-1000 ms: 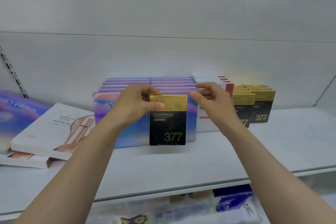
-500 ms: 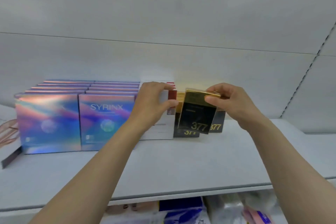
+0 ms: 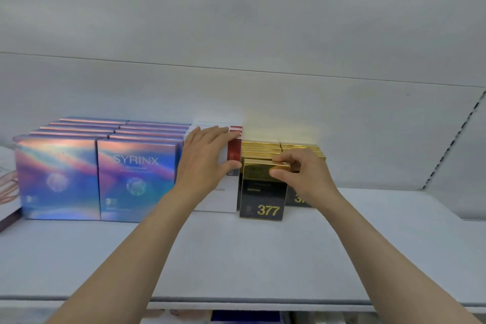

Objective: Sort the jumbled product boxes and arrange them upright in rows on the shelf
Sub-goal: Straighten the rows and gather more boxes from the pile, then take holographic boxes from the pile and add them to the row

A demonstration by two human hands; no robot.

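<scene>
A black and gold box marked 377 (image 3: 263, 197) stands upright on the white shelf (image 3: 236, 258), at the front of the left gold row (image 3: 260, 148). My right hand (image 3: 302, 173) pinches its gold top edge between thumb and fingers. A second gold row (image 3: 302, 148) stands behind that hand, its front box mostly hidden. My left hand (image 3: 207, 160) rests with straight fingers on the front white and red box (image 3: 231, 155), just left of the gold rows. Two rows of iridescent SYRINX boxes (image 3: 136, 179) stand upright further left.
Flat-lying white boxes (image 3: 6, 173) poke in at the far left edge. The shelf's back wall (image 3: 263, 102) rises behind the rows, and a slotted upright (image 3: 452, 144) runs along the right. Packaged goods (image 3: 236, 317) show below the shelf's front lip.
My right hand has carried the tilted 377 box down and set it upright at the front of the left gold row. My left hand stayed on the white and red box.
</scene>
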